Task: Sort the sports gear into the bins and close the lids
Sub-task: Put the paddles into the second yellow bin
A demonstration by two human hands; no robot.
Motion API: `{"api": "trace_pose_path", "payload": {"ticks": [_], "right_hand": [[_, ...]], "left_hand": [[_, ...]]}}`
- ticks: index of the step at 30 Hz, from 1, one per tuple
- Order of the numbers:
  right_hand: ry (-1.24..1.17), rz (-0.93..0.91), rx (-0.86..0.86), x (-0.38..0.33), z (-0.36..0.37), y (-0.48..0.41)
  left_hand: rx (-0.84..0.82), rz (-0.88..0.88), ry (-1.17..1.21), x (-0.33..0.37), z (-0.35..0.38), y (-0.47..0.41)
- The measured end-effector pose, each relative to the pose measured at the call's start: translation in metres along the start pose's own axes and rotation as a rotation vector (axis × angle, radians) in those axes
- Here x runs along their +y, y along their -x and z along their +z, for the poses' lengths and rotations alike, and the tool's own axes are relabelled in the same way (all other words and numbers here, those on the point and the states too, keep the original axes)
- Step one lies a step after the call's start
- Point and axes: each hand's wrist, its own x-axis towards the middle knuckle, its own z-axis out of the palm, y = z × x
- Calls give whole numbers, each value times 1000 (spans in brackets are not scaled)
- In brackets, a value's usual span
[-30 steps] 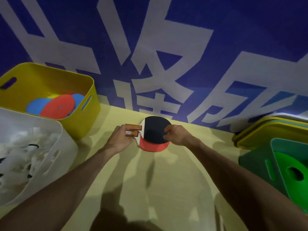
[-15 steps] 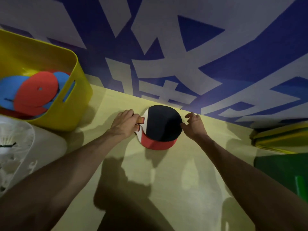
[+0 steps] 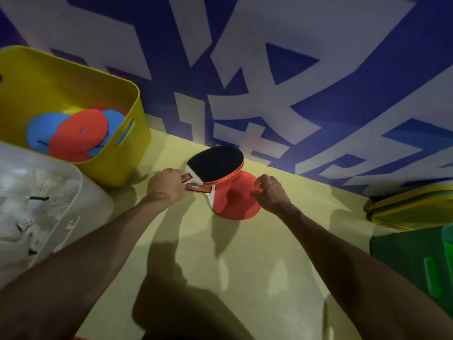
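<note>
The left hand (image 3: 166, 188) curls tightly round the handles of the black paddle (image 3: 215, 165) and red paddle (image 3: 232, 200). The right hand (image 3: 270, 192), fingers half curled, touches the red paddle's edge; whether it grips is unclear.

Two hands: left hand (image 3: 166, 187), right hand (image 3: 272, 192). Two paddles: black-faced paddle (image 3: 215, 165), red-faced paddle (image 3: 232, 200). Three bins: yellow bin (image 3: 137, 94), white bin (image 3: 93, 192), green bin (image 3: 404, 253). Discs showing: at least two blue discs (image 3: 46, 133), one red disc (image 3: 78, 136). Shuttlecocks (image 3: 36, 187): too many to count. Stacked lids (image 3: 411, 209): number unclear.
</note>
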Motion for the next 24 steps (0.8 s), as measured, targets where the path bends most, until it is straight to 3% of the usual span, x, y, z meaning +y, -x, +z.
{"api": "trace_pose_path", "payload": {"ticks": [7, 10, 19, 24], "right_hand": [[205, -283, -191, -64, 51, 2], [239, -408, -190, -84, 70, -1], [654, -613, -166, -82, 88, -2], [579, -639, -112, -74, 47, 19]], "left_hand": [[8, -187, 289, -43, -1, 20], [-5, -273, 397, -58, 4, 22], [-53, -474, 624, -58, 14, 27], [-112, -448, 705, -35, 9, 35]]}}
